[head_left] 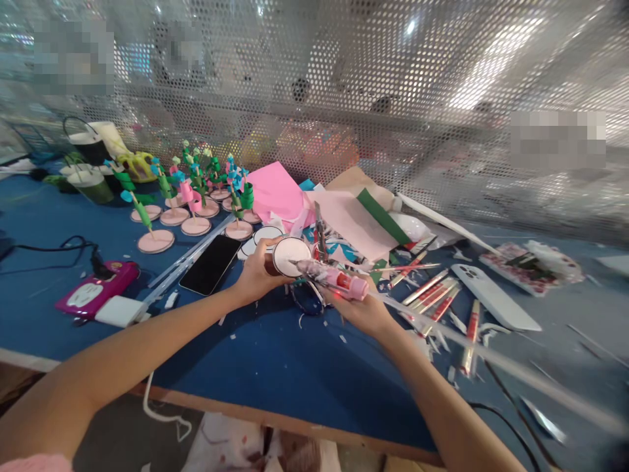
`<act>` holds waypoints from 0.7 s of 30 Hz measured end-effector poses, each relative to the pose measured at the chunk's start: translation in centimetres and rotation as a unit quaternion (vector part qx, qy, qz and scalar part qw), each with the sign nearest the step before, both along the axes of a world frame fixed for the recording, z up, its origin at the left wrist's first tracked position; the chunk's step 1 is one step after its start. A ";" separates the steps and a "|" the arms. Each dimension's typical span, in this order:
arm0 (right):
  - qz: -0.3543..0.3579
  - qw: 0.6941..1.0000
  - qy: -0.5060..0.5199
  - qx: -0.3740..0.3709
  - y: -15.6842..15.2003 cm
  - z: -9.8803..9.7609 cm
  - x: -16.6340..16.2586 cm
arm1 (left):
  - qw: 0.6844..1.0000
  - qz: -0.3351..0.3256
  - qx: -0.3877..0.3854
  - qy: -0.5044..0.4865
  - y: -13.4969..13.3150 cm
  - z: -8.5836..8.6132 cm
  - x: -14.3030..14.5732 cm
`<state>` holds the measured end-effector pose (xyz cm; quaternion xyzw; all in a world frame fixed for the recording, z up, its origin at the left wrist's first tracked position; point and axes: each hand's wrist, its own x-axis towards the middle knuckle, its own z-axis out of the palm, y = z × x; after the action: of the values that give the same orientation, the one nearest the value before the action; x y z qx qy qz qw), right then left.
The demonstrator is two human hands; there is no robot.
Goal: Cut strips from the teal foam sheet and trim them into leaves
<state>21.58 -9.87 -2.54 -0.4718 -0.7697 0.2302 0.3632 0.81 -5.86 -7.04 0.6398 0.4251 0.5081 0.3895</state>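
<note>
My left hand (258, 275) is closed round the edge of a white disc (291, 254) with a dark rim, its face tilted up toward me. In my right hand (361, 308) is a pink glue gun (346, 283), its tip over the disc; whether it touches cannot be made out. A long translucent glue stick (472, 347) trails from the gun to the lower right. More white discs (265, 235) lie just behind my left hand. Left of them stand several small paper plants (195, 203) on round pink bases.
A black phone (211, 264) lies left of my hands, beside clear sticks (189, 252) and a magenta power strip (105, 288) with a white charger. Coloured paper (278, 193), scraps, red-and-gold tubes (437, 295) and a white phone (496, 298) spread behind and right. A perforated metal screen (314, 78) closes the back.
</note>
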 end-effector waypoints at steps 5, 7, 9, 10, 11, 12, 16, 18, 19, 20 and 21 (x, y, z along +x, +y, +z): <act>-0.026 0.999 -0.014 0.026 0.0 -0.2 -0.1 | 1.000 -0.016 -0.005 -0.020 0.0 0.1 0.1; -0.033 0.999 -0.012 0.033 -0.1 -0.1 -0.2 | 0.999 -0.023 -0.004 -0.025 0.0 0.1 0.1; -0.057 0.997 -0.001 0.049 -0.2 0.0 -0.4 | 1.000 -0.021 0.000 -0.023 0.0 0.1 0.1; -0.059 0.997 0.002 0.050 -0.2 0.0 -0.4 | 1.000 -0.018 0.000 -0.018 0.0 0.1 0.1; -0.050 0.998 0.000 0.046 -0.3 0.1 -0.5 | 1.000 -0.014 -0.001 -0.011 0.0 0.1 0.1; -0.037 0.999 -0.004 0.038 -0.3 0.1 -0.5 | 1.000 -0.010 -0.002 -0.005 0.0 0.1 0.1; -0.047 0.997 -0.004 0.065 -0.3 0.2 -0.7 | 1.000 -0.010 0.004 -0.005 0.0 0.0 0.1; -0.048 0.997 0.002 0.065 -0.4 0.1 -0.8 | 1.000 -0.014 -0.001 -0.010 0.0 0.1 0.1; -0.038 0.998 -0.001 0.058 -0.4 0.1 -0.8 | 1.000 -0.013 -0.005 -0.012 0.0 0.1 0.1; -0.030 0.998 -0.006 0.052 -0.4 0.0 -0.9 | 1.000 -0.011 -0.008 -0.012 0.0 0.1 0.1; -0.030 0.998 -0.010 0.054 -0.4 0.0 -0.9 | 1.000 -0.009 -0.009 -0.011 0.0 0.2 0.2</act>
<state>20.67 -10.23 -2.54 -0.4765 -0.7702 0.1724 0.3873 0.97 -5.90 -6.89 0.6344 0.4200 0.5077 0.4042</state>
